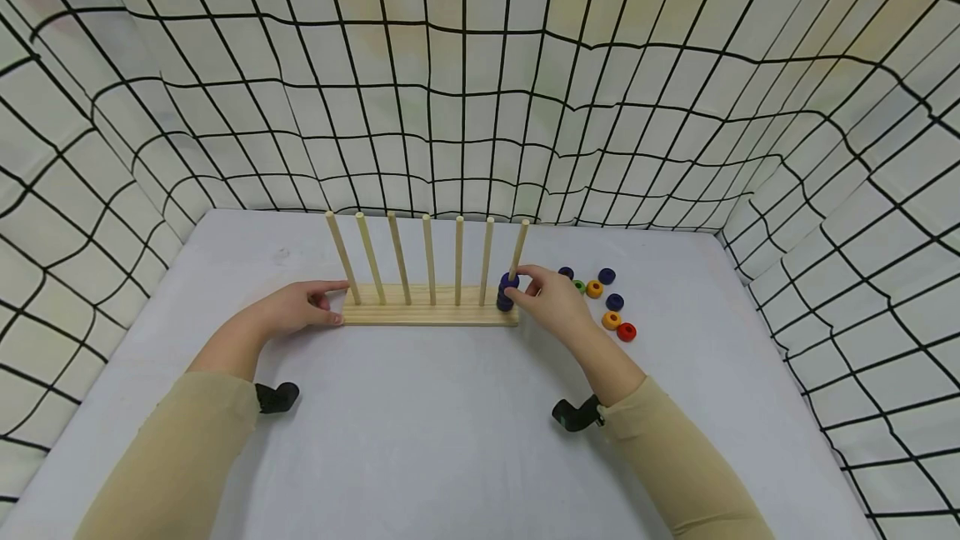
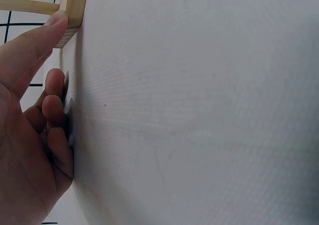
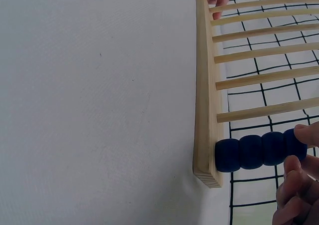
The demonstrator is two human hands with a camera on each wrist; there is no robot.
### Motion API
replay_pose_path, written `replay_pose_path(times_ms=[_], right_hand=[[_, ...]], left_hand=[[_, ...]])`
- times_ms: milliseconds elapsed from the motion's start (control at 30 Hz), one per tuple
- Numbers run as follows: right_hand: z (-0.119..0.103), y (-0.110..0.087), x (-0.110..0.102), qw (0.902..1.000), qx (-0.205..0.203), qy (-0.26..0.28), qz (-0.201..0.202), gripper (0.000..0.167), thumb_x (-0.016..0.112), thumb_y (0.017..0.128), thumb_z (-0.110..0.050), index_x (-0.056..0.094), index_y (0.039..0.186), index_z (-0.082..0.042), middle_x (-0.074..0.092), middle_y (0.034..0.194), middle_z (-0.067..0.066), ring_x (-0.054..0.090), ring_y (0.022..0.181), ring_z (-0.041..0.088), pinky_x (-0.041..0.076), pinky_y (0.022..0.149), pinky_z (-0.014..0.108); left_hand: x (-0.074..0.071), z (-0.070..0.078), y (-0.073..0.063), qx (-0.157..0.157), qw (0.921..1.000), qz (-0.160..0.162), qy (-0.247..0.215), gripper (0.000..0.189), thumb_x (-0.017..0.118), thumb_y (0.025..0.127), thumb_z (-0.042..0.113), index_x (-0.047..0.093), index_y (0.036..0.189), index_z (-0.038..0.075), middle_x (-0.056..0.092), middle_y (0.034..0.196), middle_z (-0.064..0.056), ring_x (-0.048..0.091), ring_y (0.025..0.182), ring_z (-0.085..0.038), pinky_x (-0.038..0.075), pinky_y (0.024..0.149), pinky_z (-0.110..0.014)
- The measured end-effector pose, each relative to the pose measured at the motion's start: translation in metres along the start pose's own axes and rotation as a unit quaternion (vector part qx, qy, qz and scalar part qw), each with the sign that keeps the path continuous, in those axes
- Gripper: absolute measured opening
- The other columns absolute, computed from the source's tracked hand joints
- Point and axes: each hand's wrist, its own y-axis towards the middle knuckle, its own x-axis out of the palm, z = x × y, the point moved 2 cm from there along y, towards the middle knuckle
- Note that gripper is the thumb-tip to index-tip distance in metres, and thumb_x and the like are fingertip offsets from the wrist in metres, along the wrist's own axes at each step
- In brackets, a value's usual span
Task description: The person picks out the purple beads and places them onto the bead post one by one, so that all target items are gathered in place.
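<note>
A wooden peg rack (image 1: 427, 317) with a row of upright pegs stands on the table. Its left end is held by my left hand (image 1: 303, 307), thumb at the front corner and index finger by the first peg; the other fingers are curled. On the rightmost peg, several dark blue beads (image 3: 250, 151) are stacked from the base up. My right hand (image 1: 555, 302) pinches the topmost blue bead (image 3: 295, 144) between thumb and fingers, with the peg running through it. The other pegs (image 1: 429, 261) are bare.
Right of the rack, beside my right hand, lie loose beads: blue (image 1: 607, 276), green (image 1: 579, 285), orange (image 1: 594, 288) and red (image 1: 626, 332). A white cloth covers the table (image 1: 420, 440). Black netting (image 1: 465, 94) over white sheeting stands behind and at both sides.
</note>
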Motion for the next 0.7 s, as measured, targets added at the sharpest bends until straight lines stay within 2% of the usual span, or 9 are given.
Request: replay_pose_path(times_ms=[267,533,700], right_hand=[[0.001,0.001,0.002,1.0000,-0.003,0.006,0.001,0.050,0.069,0.092,-0.041,0.060,0.136,-0.020,0.060,0.082,0.000,0.052,0.067,0.019,0.041,0.057,0.030],[0.009,0.000,0.000,0.9998,0.002,0.015,0.009,0.049,0.069,0.092,-0.044,0.060,0.136,-0.026,0.059,0.082,0.001,0.052,0.068,0.019,0.042,0.057,0.031],[0.012,0.000,-0.006,0.9999,-0.008,0.003,0.013,0.049,0.069,0.092,-0.043,0.061,0.136,-0.023,0.059,0.081,0.001,0.052,0.067,0.019,0.042,0.056,0.031]], left_hand=[[0.000,-0.001,0.000,0.001,1.0000,-0.002,0.001,0.075,0.074,0.089,0.032,0.040,0.151,0.007,0.050,0.094,-0.008,0.045,0.084,-0.022,0.036,0.072,-0.036],[0.000,-0.002,0.000,-0.003,1.0000,-0.002,-0.002,0.075,0.074,0.089,0.034,0.041,0.151,0.008,0.050,0.095,-0.008,0.045,0.085,-0.023,0.035,0.072,-0.036],[0.001,-0.002,0.001,-0.003,1.0000,0.000,-0.003,0.075,0.074,0.089,0.033,0.041,0.151,0.008,0.049,0.095,-0.008,0.045,0.085,-0.023,0.035,0.072,-0.036]])
